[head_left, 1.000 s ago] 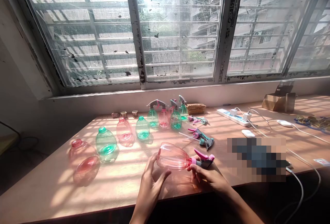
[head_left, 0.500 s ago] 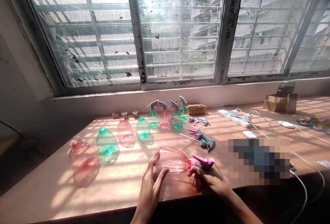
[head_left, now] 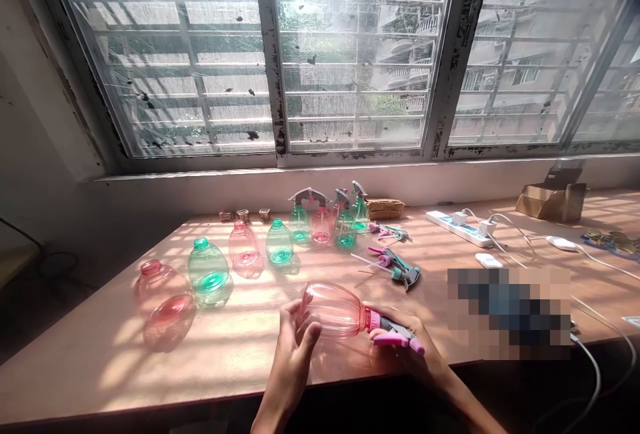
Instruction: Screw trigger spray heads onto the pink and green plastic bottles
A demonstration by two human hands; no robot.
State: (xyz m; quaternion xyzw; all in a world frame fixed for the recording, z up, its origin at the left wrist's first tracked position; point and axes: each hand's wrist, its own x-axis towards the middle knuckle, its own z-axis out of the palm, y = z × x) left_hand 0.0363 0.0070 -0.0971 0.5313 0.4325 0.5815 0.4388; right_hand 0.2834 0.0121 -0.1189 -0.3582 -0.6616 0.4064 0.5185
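A clear pink spray bottle (head_left: 334,311) lies sideways in the air above the table's front edge, held between both hands. My left hand (head_left: 296,344) is closed round its base, thumb on the near side. At the neck, my right hand (head_left: 413,337) grips the pink collar of the grey spray head (head_left: 395,331), its fingers partly hidden behind it. The pink trigger points down towards me. Beyond the hands lie loose spray heads (head_left: 400,269), pink and green with grey. To the left stand open bottles without heads, among them a green bottle (head_left: 207,267) and a pink bottle (head_left: 163,287).
Several bottles with spray heads (head_left: 323,221) stand at the back by a brown cardboard piece (head_left: 385,208). On the right are a white power strip (head_left: 457,227) with cables, a blurred-out dark patch (head_left: 507,314) and a cardboard box (head_left: 550,201). The wooden table (head_left: 240,361) ends just before me.
The spray head has turned about the bottle's axis, so its trigger has swung from the upper side to the lower near side. My right hand has shifted behind the collar. The view has tilted slightly.
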